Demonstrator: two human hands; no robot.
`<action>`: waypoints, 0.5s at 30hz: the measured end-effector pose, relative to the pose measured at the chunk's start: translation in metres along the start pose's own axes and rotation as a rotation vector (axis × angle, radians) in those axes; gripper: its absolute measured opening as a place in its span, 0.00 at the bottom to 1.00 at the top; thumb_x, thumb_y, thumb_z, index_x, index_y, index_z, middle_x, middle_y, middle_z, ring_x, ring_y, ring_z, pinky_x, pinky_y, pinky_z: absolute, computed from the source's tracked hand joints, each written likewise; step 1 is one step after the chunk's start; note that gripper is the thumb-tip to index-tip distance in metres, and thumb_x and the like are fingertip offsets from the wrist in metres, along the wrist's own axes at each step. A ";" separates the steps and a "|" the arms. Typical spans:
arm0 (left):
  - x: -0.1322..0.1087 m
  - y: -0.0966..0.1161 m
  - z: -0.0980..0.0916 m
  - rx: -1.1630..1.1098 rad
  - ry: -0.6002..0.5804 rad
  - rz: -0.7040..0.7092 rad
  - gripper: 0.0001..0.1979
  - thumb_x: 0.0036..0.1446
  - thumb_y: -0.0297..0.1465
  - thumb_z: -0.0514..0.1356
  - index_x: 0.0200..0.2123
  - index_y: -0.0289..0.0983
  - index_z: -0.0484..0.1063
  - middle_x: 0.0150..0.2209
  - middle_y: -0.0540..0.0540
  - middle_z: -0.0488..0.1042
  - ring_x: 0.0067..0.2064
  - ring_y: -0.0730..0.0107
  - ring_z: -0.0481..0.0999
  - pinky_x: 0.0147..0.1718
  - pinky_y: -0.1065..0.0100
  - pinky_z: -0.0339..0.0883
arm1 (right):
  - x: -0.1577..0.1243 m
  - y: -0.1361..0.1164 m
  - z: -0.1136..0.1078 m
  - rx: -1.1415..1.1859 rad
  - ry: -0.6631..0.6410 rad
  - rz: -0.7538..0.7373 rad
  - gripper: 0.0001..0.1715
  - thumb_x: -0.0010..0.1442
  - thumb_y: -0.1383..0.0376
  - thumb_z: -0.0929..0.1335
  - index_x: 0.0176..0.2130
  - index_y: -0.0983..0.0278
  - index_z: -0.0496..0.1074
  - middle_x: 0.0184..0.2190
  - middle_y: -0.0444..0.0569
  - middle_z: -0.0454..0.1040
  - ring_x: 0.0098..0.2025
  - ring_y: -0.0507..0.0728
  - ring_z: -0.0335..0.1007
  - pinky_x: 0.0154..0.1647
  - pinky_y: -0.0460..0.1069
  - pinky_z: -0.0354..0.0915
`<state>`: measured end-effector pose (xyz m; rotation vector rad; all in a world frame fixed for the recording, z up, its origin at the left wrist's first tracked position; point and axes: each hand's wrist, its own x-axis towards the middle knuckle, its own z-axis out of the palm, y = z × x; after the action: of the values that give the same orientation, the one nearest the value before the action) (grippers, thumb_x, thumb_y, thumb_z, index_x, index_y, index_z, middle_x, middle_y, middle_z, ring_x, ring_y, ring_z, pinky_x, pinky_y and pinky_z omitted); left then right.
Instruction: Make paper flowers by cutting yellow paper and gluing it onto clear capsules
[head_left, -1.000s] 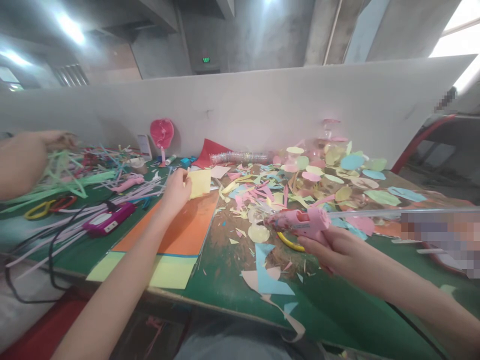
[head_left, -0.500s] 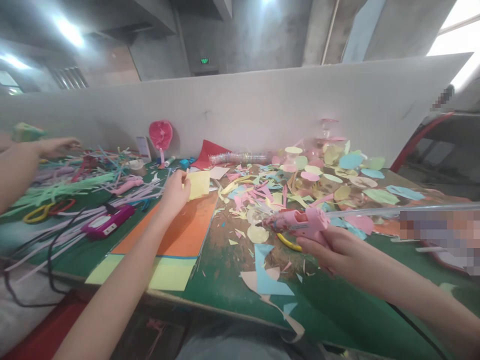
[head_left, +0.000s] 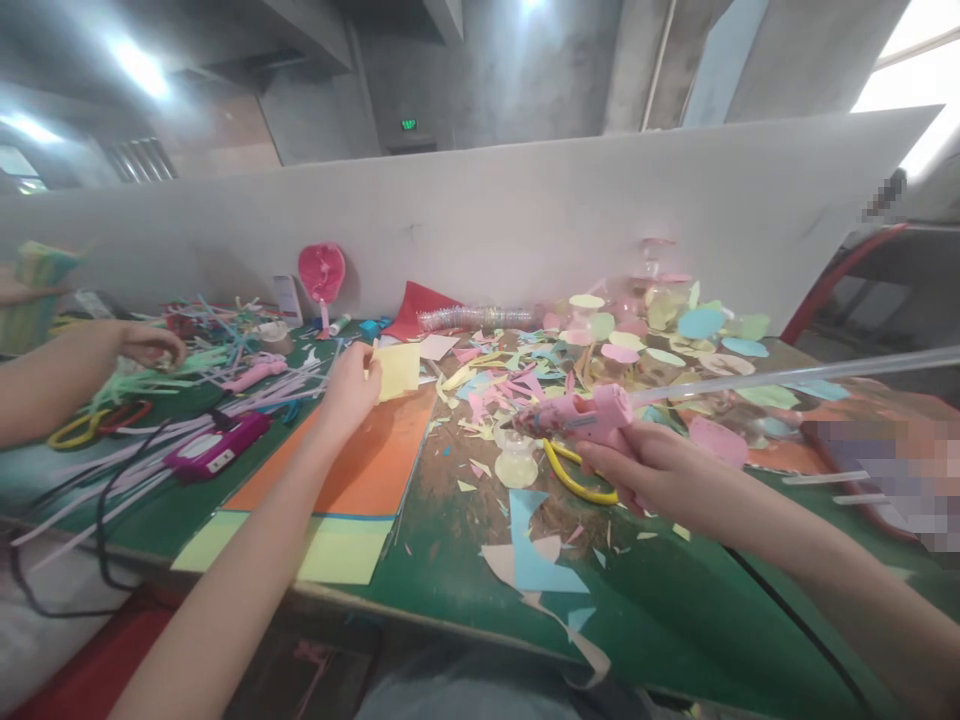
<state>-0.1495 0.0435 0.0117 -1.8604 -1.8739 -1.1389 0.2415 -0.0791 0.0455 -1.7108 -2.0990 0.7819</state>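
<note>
My left hand [head_left: 351, 385] pinches the edge of a yellow piece of paper [head_left: 399, 367] over the orange sheet [head_left: 360, 455]. In my right hand [head_left: 637, 462] is a pink hot glue gun [head_left: 589, 418], its nozzle pointing left. A long clear glue stick [head_left: 780, 376] sticks out of its back end, and a black cord trails below my wrist. Just under the nozzle stands a small clear plastic piece with a pale yellow round [head_left: 517, 470]. Yellow-handled scissors [head_left: 581, 487] lie below the gun, their blades not visible.
Paper scraps and cut paper rounds [head_left: 621, 347] cover the table's back right. A purple power strip [head_left: 217, 447], straws, a pink fan [head_left: 322, 275] and another pink glue gun [head_left: 256, 372] lie left. A co-worker's hand [head_left: 154, 345] reaches in there. A white partition [head_left: 480, 220] stands behind.
My right hand has shifted slightly left and up with the glue gun, showing more of the yellow handle. My left hand stays put. The co-worker's arms at left have moved.
</note>
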 end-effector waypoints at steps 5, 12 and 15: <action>-0.001 0.000 -0.001 -0.004 0.004 0.018 0.02 0.57 0.28 0.52 0.32 0.40 0.61 0.35 0.43 0.72 0.42 0.57 0.73 0.43 0.61 0.65 | 0.006 -0.007 0.001 -0.033 0.031 -0.079 0.35 0.58 0.34 0.57 0.21 0.60 0.60 0.21 0.43 0.63 0.26 0.55 0.63 0.28 0.49 0.59; -0.001 0.002 -0.001 0.000 0.002 0.007 0.01 0.57 0.28 0.51 0.33 0.40 0.61 0.35 0.43 0.72 0.41 0.58 0.73 0.40 0.63 0.64 | 0.006 -0.008 0.002 -0.057 0.016 -0.085 0.35 0.58 0.35 0.57 0.22 0.60 0.61 0.24 0.43 0.65 0.28 0.56 0.65 0.30 0.50 0.60; -0.001 0.003 -0.002 -0.012 -0.005 0.008 0.01 0.57 0.28 0.51 0.33 0.40 0.60 0.34 0.44 0.71 0.39 0.59 0.72 0.38 0.64 0.63 | 0.004 -0.010 0.000 -0.051 0.001 -0.077 0.35 0.59 0.35 0.58 0.22 0.60 0.61 0.25 0.44 0.66 0.28 0.56 0.66 0.31 0.50 0.60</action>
<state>-0.1468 0.0406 0.0133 -1.8772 -1.8644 -1.1469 0.2322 -0.0767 0.0509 -1.6447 -2.1878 0.7113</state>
